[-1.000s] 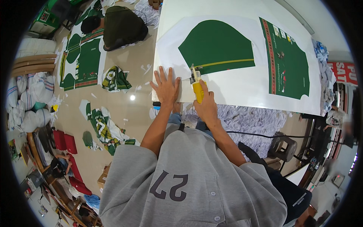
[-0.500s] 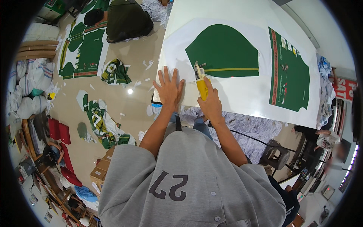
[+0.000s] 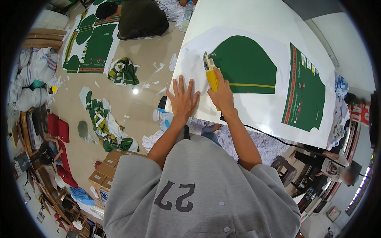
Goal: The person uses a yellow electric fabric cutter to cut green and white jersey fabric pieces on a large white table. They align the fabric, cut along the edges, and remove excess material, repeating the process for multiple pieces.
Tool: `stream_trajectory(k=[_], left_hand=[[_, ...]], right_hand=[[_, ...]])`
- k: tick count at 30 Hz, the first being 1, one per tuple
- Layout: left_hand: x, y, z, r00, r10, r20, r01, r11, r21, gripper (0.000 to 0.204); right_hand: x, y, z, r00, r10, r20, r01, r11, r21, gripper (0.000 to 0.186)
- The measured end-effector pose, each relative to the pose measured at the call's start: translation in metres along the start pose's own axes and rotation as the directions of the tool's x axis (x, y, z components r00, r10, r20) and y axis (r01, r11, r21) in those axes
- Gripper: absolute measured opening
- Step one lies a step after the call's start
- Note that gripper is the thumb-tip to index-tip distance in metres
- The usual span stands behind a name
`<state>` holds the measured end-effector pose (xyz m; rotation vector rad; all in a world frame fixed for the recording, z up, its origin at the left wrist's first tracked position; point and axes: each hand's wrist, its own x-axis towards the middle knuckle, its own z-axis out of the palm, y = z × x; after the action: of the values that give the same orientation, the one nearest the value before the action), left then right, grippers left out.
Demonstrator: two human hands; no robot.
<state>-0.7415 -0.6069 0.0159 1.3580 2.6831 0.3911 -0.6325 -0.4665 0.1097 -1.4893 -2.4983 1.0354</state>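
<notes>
My right hand (image 3: pixel 223 94) grips a yellow, corded handheld electric fabric cutter (image 3: pixel 212 75). Its metal head is at the left edge of a green fabric panel (image 3: pixel 248 65) that has a rounded top and a yellow stripe, printed on a white sheet. Part of that left edge is hidden behind the cutter and hand. My left hand (image 3: pixel 183 101) rests palm down with spread fingers, near the white table's (image 3: pixel 238 115) near-left corner, holding nothing. Farther right on the table lies a second green panel (image 3: pixel 307 91) with a red patterned band.
From the cutter a black cord (image 3: pixel 274 137) runs right across the table's near edge. White scraps (image 3: pixel 254 137) pile below. Green printed pieces (image 3: pixel 103 123) and cardboard boxes (image 3: pixel 107 170) are on the left floor. A person (image 3: pixel 143 20) bends over panels at far left; another person (image 3: pixel 333 168) stands right.
My right hand has pushed the cutter farther away along the panel's left edge. My left hand stays flat in about the same place on the table. The whole view has shifted slightly.
</notes>
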Motion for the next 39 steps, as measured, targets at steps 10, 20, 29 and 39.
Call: stream_trajectory(k=[10, 20, 29, 39], left_hand=[[0.032, -0.01, 0.018, 0.992, -0.049, -0.113, 0.037, 0.994, -0.102, 0.038], [0.159, -0.079, -0.157, 0.829, -0.557, 0.047, -0.185, -0.353, -0.917, 0.039], [-0.117, -0.173, -0.155, 0.629, -0.295, -0.719, 0.133, 0.952, -0.275, 0.039], [-0.398, 0.041, 0.038, 0.27, -0.705, 0.656, 0.621, 0.648, 0.441, 0.033]], right_hand=[[0.043, 0.0, -0.042, 0.999, 0.039, -0.022, -0.025, 0.901, 0.434, 0.099], [-0.078, 0.129, -0.16, 0.96, 0.275, -0.048, -0.135, 0.607, 0.783, 0.098], [-0.15, 0.318, -0.243, 0.839, 0.497, -0.221, -0.093, 0.532, 0.842, 0.097], [-0.173, 0.44, -0.327, 0.791, 0.565, -0.234, -0.113, 0.511, 0.852, 0.094]])
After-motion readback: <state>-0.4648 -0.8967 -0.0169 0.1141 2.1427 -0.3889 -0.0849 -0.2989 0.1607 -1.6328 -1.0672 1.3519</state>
